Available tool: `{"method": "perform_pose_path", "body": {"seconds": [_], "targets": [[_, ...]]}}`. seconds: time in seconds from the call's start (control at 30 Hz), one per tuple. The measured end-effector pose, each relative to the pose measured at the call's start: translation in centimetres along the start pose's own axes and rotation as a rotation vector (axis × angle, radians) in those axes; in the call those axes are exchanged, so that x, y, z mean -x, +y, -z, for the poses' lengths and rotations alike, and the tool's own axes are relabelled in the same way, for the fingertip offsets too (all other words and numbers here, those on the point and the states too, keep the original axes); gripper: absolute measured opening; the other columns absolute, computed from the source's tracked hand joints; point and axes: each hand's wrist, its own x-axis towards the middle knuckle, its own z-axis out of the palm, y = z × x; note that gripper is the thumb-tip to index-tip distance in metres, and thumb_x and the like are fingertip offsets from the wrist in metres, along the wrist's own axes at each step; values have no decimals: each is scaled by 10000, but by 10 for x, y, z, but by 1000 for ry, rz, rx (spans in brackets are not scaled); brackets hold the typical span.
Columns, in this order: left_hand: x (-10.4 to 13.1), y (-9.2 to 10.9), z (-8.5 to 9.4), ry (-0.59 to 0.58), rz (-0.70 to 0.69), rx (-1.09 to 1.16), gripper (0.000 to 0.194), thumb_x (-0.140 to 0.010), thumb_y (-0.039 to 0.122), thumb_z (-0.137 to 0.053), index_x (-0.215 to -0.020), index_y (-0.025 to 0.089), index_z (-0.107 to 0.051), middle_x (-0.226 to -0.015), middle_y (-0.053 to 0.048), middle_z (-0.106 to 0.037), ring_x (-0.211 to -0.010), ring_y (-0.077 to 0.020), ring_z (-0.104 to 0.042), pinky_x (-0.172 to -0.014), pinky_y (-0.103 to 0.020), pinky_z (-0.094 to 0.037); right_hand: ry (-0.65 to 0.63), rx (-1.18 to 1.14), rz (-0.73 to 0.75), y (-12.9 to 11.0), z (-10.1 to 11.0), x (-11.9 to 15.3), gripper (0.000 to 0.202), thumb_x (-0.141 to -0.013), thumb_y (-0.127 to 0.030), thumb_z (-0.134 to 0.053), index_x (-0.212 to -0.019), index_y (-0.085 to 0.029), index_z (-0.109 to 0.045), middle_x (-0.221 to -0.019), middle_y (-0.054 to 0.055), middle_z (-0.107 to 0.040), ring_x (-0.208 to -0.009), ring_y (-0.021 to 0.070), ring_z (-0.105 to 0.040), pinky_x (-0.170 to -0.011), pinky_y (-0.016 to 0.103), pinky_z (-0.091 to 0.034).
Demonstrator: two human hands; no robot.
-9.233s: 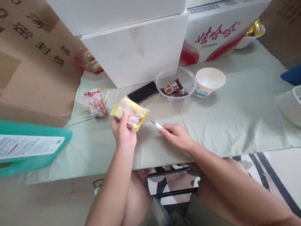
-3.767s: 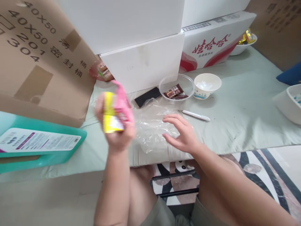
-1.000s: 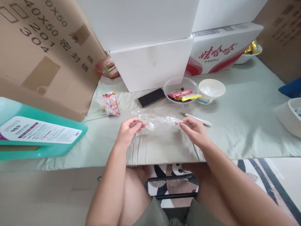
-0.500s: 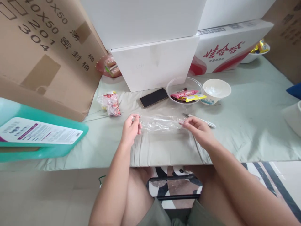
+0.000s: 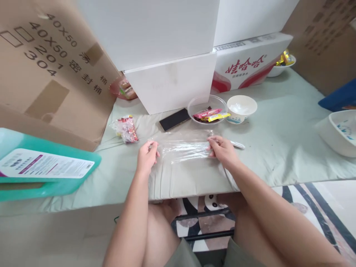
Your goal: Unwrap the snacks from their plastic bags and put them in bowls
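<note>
A clear plastic bag [image 5: 183, 148] is stretched between my two hands just above the cloth-covered table. My left hand [image 5: 147, 154] pinches its left end, and my right hand [image 5: 221, 148] grips the right end. Behind my right hand lies a thin white-handled tool [image 5: 237, 144], its other end hidden by the fingers. Beyond the bag stands a clear round bowl [image 5: 191, 116] with several pink, yellow and dark wrapped snacks [image 5: 214, 117]. Left of that bowl is a black phone [image 5: 174, 119]. A crumpled packet of red-wrapped snacks [image 5: 126, 129] rests past my left hand.
A white paper bowl [image 5: 241, 107] has clear plastic inside. White boxes [image 5: 171, 85] and a red-and-white carton [image 5: 244, 68] line the back. At left are a big cardboard box [image 5: 69, 74] and a green jug [image 5: 50, 167]. A white tub [image 5: 333, 131] stands at right.
The bag is spread wider and flatter between my hands. My right hand now covers more of the white-handled tool. The camera view has turned slightly to the right.
</note>
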Motion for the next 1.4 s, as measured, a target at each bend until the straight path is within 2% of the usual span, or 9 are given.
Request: {"method": "perform_pose_path", "body": {"seconds": [0.27,0.43,0.57,0.73,0.87,1.03,1.2,1.3,1.4], "targets": [[-4,-3,6,33,-85,-376,322,-878,422,-579,-1092,195,-656,-688,-11,-677,-544,-182,-616,-599,-306,-515,529,387,696,2,15,3,306,-835,-261,-583,-1135,-205,-610,-1128,137,-642,-975,254,-659,-890,461,-563],[22,17,-7,406,-501,-515,411,-813,274,-676,-1203,151,-629,-1228,-194,-647,-1206,-342,-604,-1060,-491,-460,44,678,959,-2,-20,25,334,-927,-227,-506,-1236,-235,-633,-1295,131,-668,-1304,304,-557,-1128,501,-417],[49,20,-42,-59,-830,-547,327,-927,175,-489,-1207,190,-657,-1303,-127,-667,-1263,-262,-598,-1125,-441,-440,-142,971,780,11,-42,22,548,-949,-367,-500,-1466,-183,-501,-1546,147,-498,-1465,386,-391,-1167,580,-341],[31,10,-56,-400,-716,-750,504,-880,149,-506,-1366,248,-599,-1546,-75,-520,-1474,-316,-405,-1224,-595,-265,-172,1113,711,19,-38,35,681,-917,-503,-559,-1505,-176,-453,-1588,185,-430,-1456,418,-390,-1131,583,-369],[23,14,-44,-393,-836,-675,375,-825,71,-498,-1086,206,-732,-1340,-78,-680,-1359,-282,-523,-1199,-533,-320,-200,1169,632,7,-29,67,537,-903,-448,-591,-1367,-178,-585,-1442,215,-567,-1245,419,-573,-932,515,-506],[56,17,-42,-244,-857,-671,240,-870,111,-522,-941,184,-739,-1011,-95,-692,-979,-248,-628,-898,-408,-512,-187,971,576,-4,-4,64,321,-972,-349,-462,-1125,-190,-696,-977,130,-719,-826,270,-688,-700,380,-526],[58,8,-39,-468,-822,-708,296,-856,64,-528,-1018,220,-719,-1183,-69,-709,-1185,-272,-608,-1078,-512,-417,-405,770,903,9,15,25,369,-874,-199,-506,-1186,-221,-702,-1246,96,-711,-1216,305,-618,-1038,493,-478],[59,11,-30,-428,-833,-666,273,-873,102,-534,-1031,230,-716,-1324,-74,-672,-1345,-281,-535,-1176,-566,-313,-443,827,865,19,19,14,403,-845,-206,-537,-1210,-223,-708,-1341,86,-683,-1330,341,-551,-1099,561,-426],[82,15,-20,-640,-875,-722,527,-753,345,-773,-1261,261,-656,-1518,-104,-528,-1481,-357,-375,-1209,-584,-284,-373,840,821,25,22,8,398,-841,-180,-513,-1176,-216,-726,-1317,93,-695,-1329,338,-554,-1111,560,-418]]}}
